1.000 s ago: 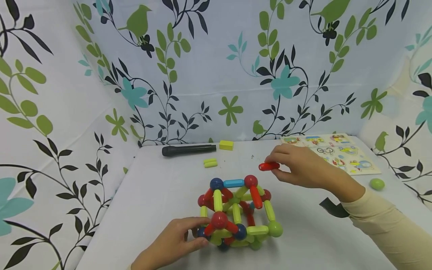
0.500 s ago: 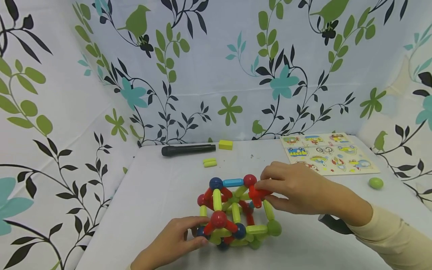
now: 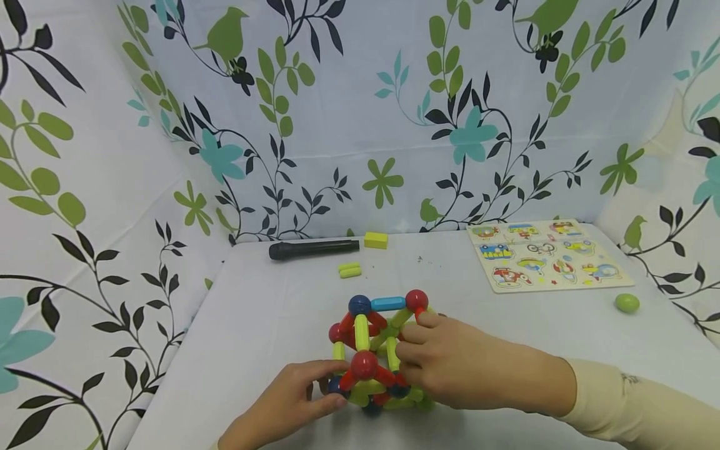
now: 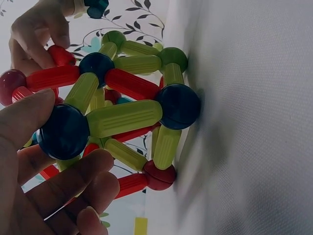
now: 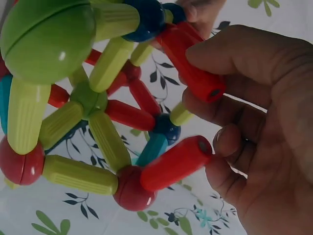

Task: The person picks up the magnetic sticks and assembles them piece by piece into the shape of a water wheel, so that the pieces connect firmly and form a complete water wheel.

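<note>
A frame built of coloured rods and balls (image 3: 362, 332) stands on the white cloth, with red, blue and green balls joined by red, yellow-green and light-blue rods. My left hand (image 3: 292, 398) holds its left side, thumb and fingers around a dark blue ball (image 4: 63, 132). On the opposite side, my right hand (image 3: 484, 369) pinches a red rod (image 5: 177, 51) between thumb and fingers. One end of that rod meets a blue ball (image 5: 145, 19); the other is free. A second red rod (image 5: 171, 169) juts from a red ball, its free end by my lower fingers.
Behind the frame lie a black microphone-like stick (image 3: 312, 250), a yellow block (image 3: 375, 240) and two loose yellow-green rods (image 3: 350, 270). At the back right are a picture puzzle board (image 3: 551, 256) and a green egg-shaped piece (image 3: 627, 303). Patterned cloth (image 3: 337, 125) hangs behind.
My right hand has brought a red rod from the upper right down to the frame, then lower and nearer, where it pinches a red rod at the blue ball. My left hand stays put.
</note>
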{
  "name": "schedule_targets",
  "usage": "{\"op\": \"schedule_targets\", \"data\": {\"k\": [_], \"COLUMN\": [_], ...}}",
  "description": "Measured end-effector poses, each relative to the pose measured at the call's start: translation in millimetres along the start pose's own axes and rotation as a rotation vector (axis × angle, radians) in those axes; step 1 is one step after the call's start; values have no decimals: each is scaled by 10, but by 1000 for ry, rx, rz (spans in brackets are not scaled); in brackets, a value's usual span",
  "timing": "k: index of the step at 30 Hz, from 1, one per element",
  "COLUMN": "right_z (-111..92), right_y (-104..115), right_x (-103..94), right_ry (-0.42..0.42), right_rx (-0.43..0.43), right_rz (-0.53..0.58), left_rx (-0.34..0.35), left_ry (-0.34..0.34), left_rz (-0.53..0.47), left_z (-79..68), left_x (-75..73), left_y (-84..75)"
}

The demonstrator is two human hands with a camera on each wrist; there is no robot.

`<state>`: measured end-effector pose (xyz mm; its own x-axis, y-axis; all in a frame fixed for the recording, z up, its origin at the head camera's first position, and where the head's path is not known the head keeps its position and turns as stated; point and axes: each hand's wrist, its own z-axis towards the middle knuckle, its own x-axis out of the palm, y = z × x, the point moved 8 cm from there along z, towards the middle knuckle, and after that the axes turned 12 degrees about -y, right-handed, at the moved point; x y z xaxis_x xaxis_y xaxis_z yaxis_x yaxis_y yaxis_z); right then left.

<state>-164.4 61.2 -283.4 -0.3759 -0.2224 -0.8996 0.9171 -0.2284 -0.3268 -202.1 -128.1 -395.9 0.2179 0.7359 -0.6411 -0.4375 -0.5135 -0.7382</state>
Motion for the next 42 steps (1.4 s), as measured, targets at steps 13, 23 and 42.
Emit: {"op": "schedule_targets", "data": {"k": [13, 23, 42], "right_z": [-34, -208, -3734], "right_y": [34, -131, -2083], "right_x": [101, -240, 571], "right_ry": [30, -257, 257], "right_rx": [-6, 105, 1314], "right_rz": [-52, -1, 63], "left_rx": [13, -15, 10], "left_ry": [-4, 14, 54], "left_rz": [0, -3, 5], "left_z": [5, -6, -10], "left_x": [-1, 22, -30], "left_y": [-2, 28, 14]}}
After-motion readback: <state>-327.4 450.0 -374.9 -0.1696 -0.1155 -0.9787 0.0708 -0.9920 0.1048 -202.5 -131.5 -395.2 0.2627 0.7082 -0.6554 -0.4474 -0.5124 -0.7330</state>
